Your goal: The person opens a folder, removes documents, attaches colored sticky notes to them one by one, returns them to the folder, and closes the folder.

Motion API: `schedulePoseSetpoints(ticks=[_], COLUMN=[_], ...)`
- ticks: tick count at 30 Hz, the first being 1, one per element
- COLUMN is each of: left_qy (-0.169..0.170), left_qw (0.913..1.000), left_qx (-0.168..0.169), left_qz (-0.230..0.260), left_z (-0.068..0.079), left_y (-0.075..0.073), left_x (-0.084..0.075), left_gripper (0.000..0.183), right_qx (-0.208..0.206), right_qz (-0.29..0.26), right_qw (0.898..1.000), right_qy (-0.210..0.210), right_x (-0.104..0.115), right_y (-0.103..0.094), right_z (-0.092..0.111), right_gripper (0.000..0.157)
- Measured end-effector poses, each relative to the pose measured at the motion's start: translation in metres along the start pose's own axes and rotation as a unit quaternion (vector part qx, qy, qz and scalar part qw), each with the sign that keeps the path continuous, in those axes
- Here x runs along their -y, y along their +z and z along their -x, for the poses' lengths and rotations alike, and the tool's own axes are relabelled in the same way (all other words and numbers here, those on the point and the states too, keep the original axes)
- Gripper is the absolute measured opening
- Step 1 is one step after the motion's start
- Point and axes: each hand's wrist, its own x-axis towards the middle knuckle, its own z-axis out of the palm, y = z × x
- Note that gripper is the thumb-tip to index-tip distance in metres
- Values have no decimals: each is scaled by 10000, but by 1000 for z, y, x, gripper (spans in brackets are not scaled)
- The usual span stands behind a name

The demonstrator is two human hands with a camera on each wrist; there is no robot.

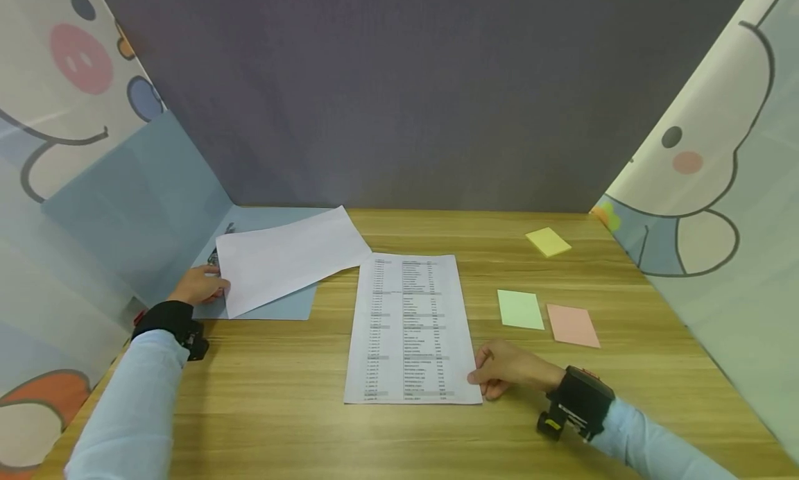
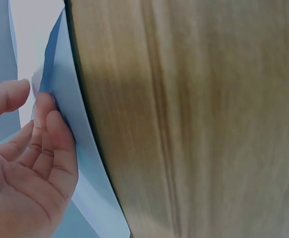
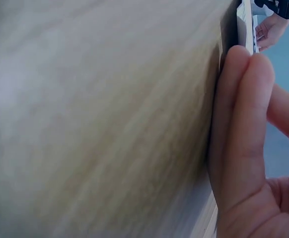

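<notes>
In the head view a blank white sheet (image 1: pixel 287 258) slants over an opened blue folder (image 1: pixel 299 306). My left hand (image 1: pixel 201 286) pinches the sheet's lower left edge; the left wrist view shows the thumb and fingers (image 2: pixel 60 144) either side of the paper. A printed sheet (image 1: pixel 406 327) with a table of text lies flat in the middle, its upper left corner meeting the blank sheet's right end. At its lower right edge, my right hand (image 1: pixel 508 370) holds the paper with the thumb on top. The right wrist view shows the fingers (image 3: pixel 244 129) low along the tabletop.
The folder's cover (image 1: pixel 143 202) leans up against the left wall, and a dark metal clip (image 1: pixel 214 256) shows partly beneath the blank sheet. On the right lie yellow (image 1: pixel 548 242), green (image 1: pixel 521 309) and pink (image 1: pixel 573 325) sticky notes. A dark grey panel (image 1: pixel 406 91) closes the wooden table's back.
</notes>
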Motion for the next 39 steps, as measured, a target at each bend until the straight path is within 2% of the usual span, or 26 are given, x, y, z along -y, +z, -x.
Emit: schedulePoseSetpoints(ticks=[6, 10, 13, 16, 18, 20, 22, 27, 30, 33, 35, 39], left_qy=[54, 211, 713, 1398, 1865, 2260, 2603, 3091, 3289, 3393, 3468, 3569], left_qw=[9993, 9967, 9911, 9812, 9731, 9641, 9565, 9476, 9427, 9399, 9377, 9329], left_qx=[259, 396, 327, -42, -337, -577, -646, -438, -326, -182, 25, 478], left_qz=[-251, -683, -1072, -1332, -1312, -1267, -1152, -680, -462, -342, -215, -7], left_z=[3, 17, 29, 41, 50, 59, 69, 96, 111, 123, 131, 142], left_y=[-3, -4, -2, 5, 13, 22, 32, 64, 82, 99, 107, 118], left_x=[1, -8, -20, -38, -51, -66, -80, -107, -118, -123, -125, -126], left_gripper=[75, 77, 70, 59, 52, 47, 42, 35, 31, 29, 29, 28], right_qx=[38, 102, -31, -446, -803, -1234, -1641, -2611, -3099, -3391, -3492, -3386], right_qz=[-48, 217, 574, 850, 1108, 1297, 1575, 2186, 2687, 2863, 2870, 2918], right_qw=[10000, 9996, 9980, 9949, 9899, 9830, 9724, 9388, 9118, 8956, 8904, 8922], right_qy=[-20, -131, -279, -313, -378, -405, -521, -526, -181, 324, 533, 649], right_x=[0, 2, 7, 12, 15, 15, 11, -9, -25, -37, -41, -49], right_y=[-2, -8, -22, -45, -66, -89, -114, -181, -214, -237, -242, -248], right_z=[0, 1, 0, -3, -5, -9, -13, -31, -45, -58, -66, -82], right_gripper=[26, 24, 20, 20, 24, 32, 38, 51, 62, 72, 77, 80])
